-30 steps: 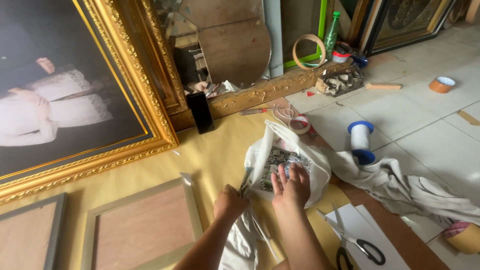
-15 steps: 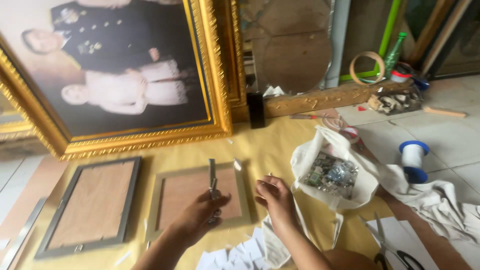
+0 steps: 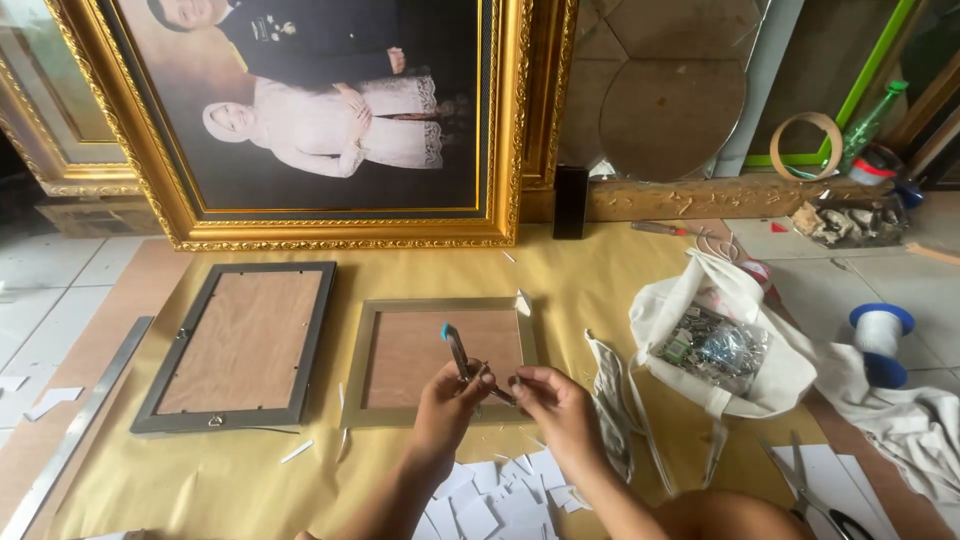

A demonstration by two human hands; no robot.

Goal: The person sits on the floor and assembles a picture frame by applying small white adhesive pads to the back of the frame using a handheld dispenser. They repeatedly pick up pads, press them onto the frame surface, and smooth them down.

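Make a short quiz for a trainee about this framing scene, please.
1. True or false: the left hand holds a tool with a blue tip.
2. Which frame lies under the hands: A) the grey frame B) the pale frame C) the gold frame?
3. Where is the white bag of small metal parts, seen from the right hand?

Key: 1 true. 2 B. 3 To its right, on the yellow sheet.

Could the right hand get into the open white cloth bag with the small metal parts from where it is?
Probably yes. The right hand is pinching something small at the pliers-like tool in the left hand; the white cloth bag lies open just to its right, with only bare yellow paper between.
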